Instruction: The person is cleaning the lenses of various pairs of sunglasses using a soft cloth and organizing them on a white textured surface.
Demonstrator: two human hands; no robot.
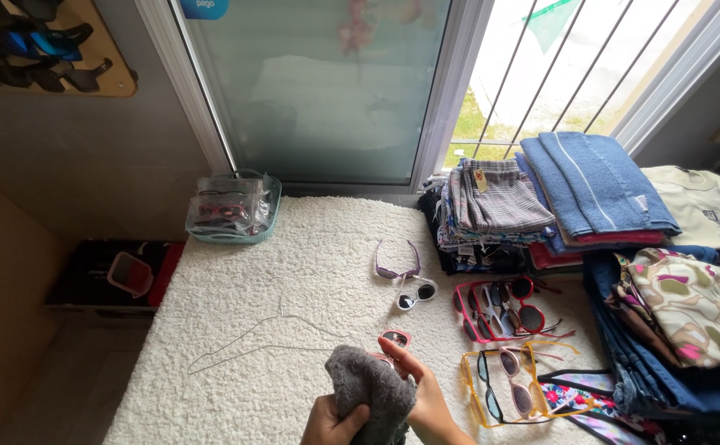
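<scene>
Left hand (331, 422) bunches grey cloth (370, 394); right hand (426, 395) apparently pinches pink sunglasses (395, 339).

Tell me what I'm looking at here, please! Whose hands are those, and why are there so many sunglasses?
There is one picture, taken by a camera worn on a person's head, so you look down as they do. At the bottom are their two bare hands. The left hand holds a fuzzy grey cloth. The right hand pinches small pink sunglasses against that cloth. They work over a fluffy white cover. On it lie a thin wire hanger, purple sunglasses, a white pair, a heap of red pairs and a yellow pair. A clear tub of wrapped glasses sits at the back. Folded clothes are stacked on the right. Why there are so many, the picture cannot tell.
</scene>
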